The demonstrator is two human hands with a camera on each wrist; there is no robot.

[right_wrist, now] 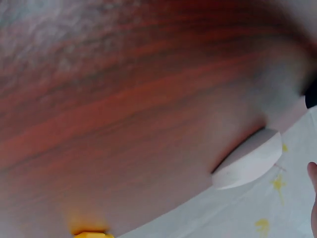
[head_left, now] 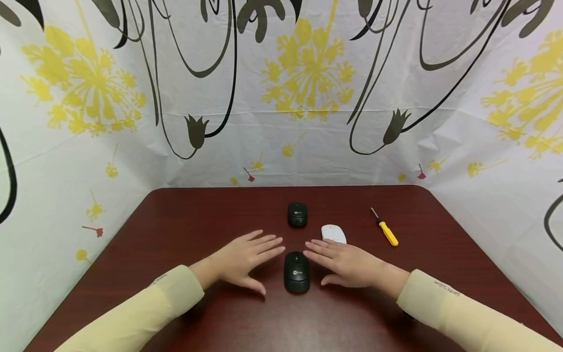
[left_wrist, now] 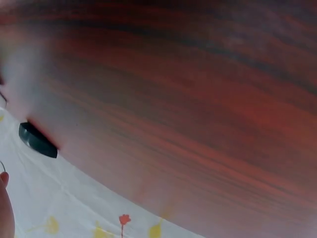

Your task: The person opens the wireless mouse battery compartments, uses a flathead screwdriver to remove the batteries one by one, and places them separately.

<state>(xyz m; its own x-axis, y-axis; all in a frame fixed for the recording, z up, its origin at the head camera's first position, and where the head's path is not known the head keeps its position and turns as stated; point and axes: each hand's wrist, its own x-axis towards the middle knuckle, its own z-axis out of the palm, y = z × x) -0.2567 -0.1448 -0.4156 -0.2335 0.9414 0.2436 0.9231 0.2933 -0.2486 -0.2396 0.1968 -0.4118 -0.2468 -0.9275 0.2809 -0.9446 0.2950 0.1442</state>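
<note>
From my remote station I see the left hand (head_left: 248, 256) and right hand (head_left: 345, 264), fingers straight and gripping nothing, flanking the nearer black mouse (head_left: 296, 274), seemingly for two-sided access, well apart from the table's (head_left: 211, 210) far edge.

A rounded black mouse (head_left: 296, 274) lies right side up between the hands (head_left: 245, 258) (head_left: 345, 262).
</note>
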